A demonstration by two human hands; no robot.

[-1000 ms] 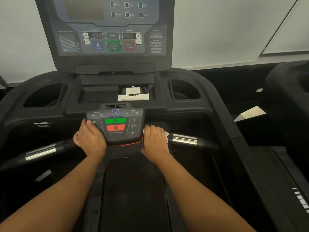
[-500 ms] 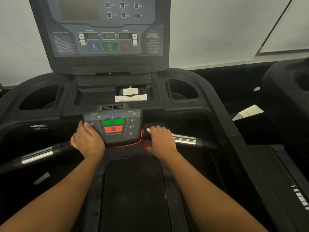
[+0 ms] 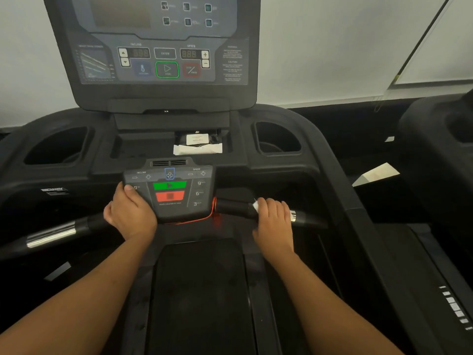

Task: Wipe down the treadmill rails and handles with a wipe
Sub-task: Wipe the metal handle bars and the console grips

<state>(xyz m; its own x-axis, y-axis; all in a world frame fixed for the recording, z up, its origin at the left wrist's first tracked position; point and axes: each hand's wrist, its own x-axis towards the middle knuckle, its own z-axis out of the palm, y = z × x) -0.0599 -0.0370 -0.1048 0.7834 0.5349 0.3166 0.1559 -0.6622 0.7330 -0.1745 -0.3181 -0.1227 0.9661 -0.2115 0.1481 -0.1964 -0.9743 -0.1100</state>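
The right hand (image 3: 273,219) grips a wipe (image 3: 255,206) round the handle (image 3: 233,208); the left hand (image 3: 129,213) seemingly clasps the control pad (image 3: 170,193).

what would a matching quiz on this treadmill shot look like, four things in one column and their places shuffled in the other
Things
1. left hand
2. right hand
3. white packet
4. red cord

Places
a. gripping the right handlebar through the wipe
b. in the centre tray below the console
c. holding the left edge of the small control panel
d. looping under the small control panel

Pairs: 1-c, 2-a, 3-b, 4-d
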